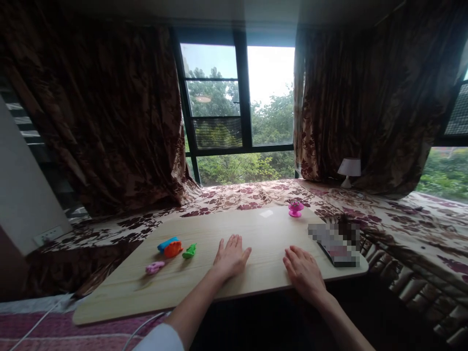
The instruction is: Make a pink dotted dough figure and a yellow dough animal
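My left hand (231,256) lies flat on a light wooden table (256,229), fingers stretched out, holding nothing. My right hand (302,269) rests palm down near the table's front edge, fingers loosely apart, also with nothing in it. To the left of my left hand lie small plastic toys: a blue piece (167,243), an orange piece (173,249), a green piece (189,251) and a pink piece (155,267). A pink toy on a stand (295,209) sits at the table's far edge.
A blurred flat object (338,243) lies at the table's right end. Floral fabric (402,219) covers the ledge behind, with a small white lamp (349,170), dark curtains and a window. A white cable (36,321) runs at the lower left.
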Tool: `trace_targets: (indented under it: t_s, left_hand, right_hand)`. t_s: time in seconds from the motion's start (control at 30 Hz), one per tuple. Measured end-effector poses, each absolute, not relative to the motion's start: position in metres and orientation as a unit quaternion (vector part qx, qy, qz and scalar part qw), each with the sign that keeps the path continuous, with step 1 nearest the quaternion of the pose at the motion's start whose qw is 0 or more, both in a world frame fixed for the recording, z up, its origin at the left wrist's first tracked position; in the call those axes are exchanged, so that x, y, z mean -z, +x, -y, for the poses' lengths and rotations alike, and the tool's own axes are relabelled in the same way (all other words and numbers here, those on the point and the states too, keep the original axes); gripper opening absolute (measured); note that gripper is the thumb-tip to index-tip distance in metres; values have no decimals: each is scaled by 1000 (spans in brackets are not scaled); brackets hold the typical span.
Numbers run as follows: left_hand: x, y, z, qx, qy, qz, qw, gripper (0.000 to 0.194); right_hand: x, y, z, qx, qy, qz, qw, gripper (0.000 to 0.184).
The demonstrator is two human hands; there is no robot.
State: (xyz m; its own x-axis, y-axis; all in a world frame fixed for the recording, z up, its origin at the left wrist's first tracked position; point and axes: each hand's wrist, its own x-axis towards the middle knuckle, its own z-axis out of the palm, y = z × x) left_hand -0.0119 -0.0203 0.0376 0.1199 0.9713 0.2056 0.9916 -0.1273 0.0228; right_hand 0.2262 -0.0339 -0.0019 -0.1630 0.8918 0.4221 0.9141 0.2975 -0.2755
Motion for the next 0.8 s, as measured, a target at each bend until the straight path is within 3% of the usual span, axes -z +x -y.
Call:
trace_targets:
  t_s: [0.13, 0.3, 0.5, 0.63, 0.8]
  left_hand:
    - [-44, -20, -17, 102, -727, 676, 70, 39]
    - [-33, -7, 37, 102, -747, 653, 69, 62]
    - [-26, 9, 101, 95, -776, 621, 63, 64]
    - [-30, 0, 57, 105, -758, 640, 67, 57]
    - [-42, -16, -15, 112, -721, 680, 70, 35]
  right_hand:
    - [2, 226, 34, 39, -588, 766, 255, 38]
    - [3, 226, 34, 34, -588, 768, 251, 39]
    - [2, 226, 36, 24, -592, 768, 245, 40]
    - [1, 225, 36, 30, -595, 767, 238, 40]
    - [1, 224, 36, 45, -596, 767, 233, 39]
